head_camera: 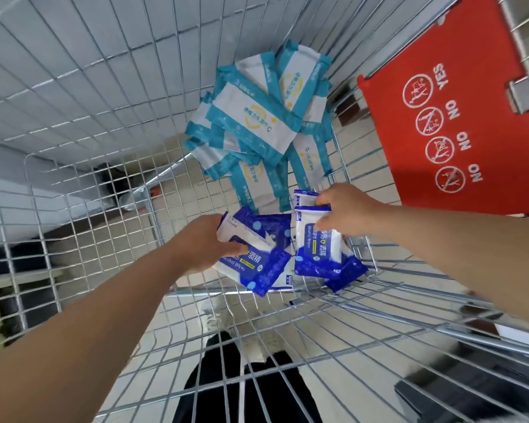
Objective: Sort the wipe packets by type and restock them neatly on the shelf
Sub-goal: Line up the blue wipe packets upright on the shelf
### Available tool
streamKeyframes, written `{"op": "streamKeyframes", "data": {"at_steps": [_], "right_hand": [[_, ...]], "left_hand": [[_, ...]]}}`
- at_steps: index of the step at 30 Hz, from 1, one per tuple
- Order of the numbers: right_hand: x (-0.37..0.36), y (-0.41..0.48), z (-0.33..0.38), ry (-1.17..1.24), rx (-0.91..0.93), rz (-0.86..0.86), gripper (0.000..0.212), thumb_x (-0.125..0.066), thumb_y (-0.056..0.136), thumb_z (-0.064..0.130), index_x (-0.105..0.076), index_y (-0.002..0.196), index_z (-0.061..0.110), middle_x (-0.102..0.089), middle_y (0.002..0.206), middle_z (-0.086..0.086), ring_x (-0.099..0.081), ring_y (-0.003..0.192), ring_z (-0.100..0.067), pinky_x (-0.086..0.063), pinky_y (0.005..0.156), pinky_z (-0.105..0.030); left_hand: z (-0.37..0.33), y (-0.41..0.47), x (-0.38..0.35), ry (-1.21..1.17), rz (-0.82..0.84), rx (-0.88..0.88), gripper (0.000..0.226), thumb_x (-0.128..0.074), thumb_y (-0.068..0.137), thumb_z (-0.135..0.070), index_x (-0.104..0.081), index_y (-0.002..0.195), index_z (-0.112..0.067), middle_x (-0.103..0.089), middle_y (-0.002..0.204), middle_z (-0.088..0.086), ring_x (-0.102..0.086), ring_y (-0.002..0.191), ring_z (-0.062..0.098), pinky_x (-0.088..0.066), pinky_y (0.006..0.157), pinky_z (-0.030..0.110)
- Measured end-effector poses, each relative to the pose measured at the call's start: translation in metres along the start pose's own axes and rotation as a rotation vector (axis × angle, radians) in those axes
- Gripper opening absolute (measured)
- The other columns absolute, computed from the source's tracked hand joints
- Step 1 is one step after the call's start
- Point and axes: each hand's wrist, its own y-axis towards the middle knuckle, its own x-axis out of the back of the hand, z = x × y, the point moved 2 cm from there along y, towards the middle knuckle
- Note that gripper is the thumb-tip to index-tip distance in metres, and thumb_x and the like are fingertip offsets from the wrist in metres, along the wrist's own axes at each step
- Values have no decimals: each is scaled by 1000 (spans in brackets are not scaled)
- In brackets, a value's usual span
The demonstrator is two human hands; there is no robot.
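- Nearest me, the person leans over the wire cart point(74, 227), with both bare arms reaching down into it.
- The left hand point(205, 242) is closed round a bunch of dark blue alcohol-wipe packets point(257, 261), gripping them at their near edge.
- Just beside it, the right hand point(345, 213) grasps a second bunch of the same blue packets, with its fingers curled over their upper edges. A few more blue ones lie loose under both bunches on the cart floor.
- Farther in, the teal-and-white packets point(257, 117) sit in a loose heap of their own against the far corner. Neither hand touches them.
- Beside that heap stands the red flap point(440, 102) with its YES and NO signs.
- By my reckoning the sorting is well on, since the two types lie apart. No shelf shows, so restocking looks not yet begun, and every packet in view is in the cart.
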Motion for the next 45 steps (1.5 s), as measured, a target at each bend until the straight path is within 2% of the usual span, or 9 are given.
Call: {"op": "streamKeyframes", "data": {"at_steps": [5, 9, 16, 21, 24, 29, 35, 42, 45], "right_hand": [[51, -34, 33, -94, 97, -105, 35, -69, 83, 17, -64, 116, 8, -58, 111, -7, -56, 100, -23, -38, 70, -24], [101, -77, 81, -163, 244, -212, 29, -71, 77, 15, -70, 105, 9, -58, 89, -6, -60, 96, -29, -39, 69, -29], [180, -200, 186, -181, 512, -425, 36, -70, 82, 20, -66, 118, 19, -45, 100, -5, -52, 102, -25, -31, 73, -25], [221, -298, 278, -154, 748, -523, 24, -66, 84, 15, -68, 108, 16, -44, 98, -2, -52, 91, -20, -32, 63, -17], [229, -353, 335, -172, 889, -522, 24, -59, 87, 11, -66, 110, 13, -42, 104, -2, -51, 88, -16, -37, 65, -13], [219, -444, 431, -189, 1106, -543, 30, -57, 90, 12, -62, 119, 17, -42, 111, 0, -50, 89, -11, -39, 63, -5], [172, -529, 552, -185, 1325, -561, 33, -64, 88, 20, -60, 121, 20, -47, 116, 1, -48, 86, 0, -38, 63, -5], [71, -624, 698, -117, 1485, -523, 22, -63, 88, 14, -63, 109, 21, -45, 110, 3, -52, 91, -8, -40, 68, -8], [25, -655, 758, -70, 1505, -491, 21, -64, 88, 15, -62, 108, 20, -43, 109, 3, -50, 82, 0, -36, 62, 3]], "left_hand": [[-26, -38, 22, -40, -106, -23, 24, -76, 80, -24, -55, 88, -31, -61, 79, -18, -59, 70, -3, -40, 54, 16], [-51, -94, 49, -101, -246, -61, 21, -77, 79, -23, -59, 86, -31, -64, 79, -16, -61, 70, 1, -43, 58, 18], [-91, -244, 86, -387, -562, -132, 6, -69, 86, -22, -64, 86, -24, -69, 75, -10, -62, 58, -1, -40, 47, 10], [-102, -375, 114, -610, -732, -132, 9, -61, 91, -14, -62, 100, -13, -75, 85, 8, -73, 71, 22, -61, 67, 41], [-100, -455, 127, -646, -880, -173, 10, -59, 89, -9, -59, 97, -15, -74, 80, 3, -72, 67, 13, -58, 56, 27], [-80, -580, 139, -642, -1124, -215, 12, -60, 88, -7, -59, 97, -14, -71, 86, 1, -70, 65, 3, -48, 47, 11], [-11, -714, 149, -671, -1359, -233, 16, -61, 88, -4, -63, 98, -15, -75, 90, 0, -73, 82, 19, -59, 75, 38], [110, -871, 156, -720, -1545, -261, 17, -64, 88, -5, -64, 101, -16, -75, 93, 1, -73, 85, 20, -58, 78, 39], [162, -933, 160, -755, -1595, -268, 18, -62, 89, -2, -63, 102, -14, -75, 95, 3, -73, 85, 21, -59, 76, 39]]}}
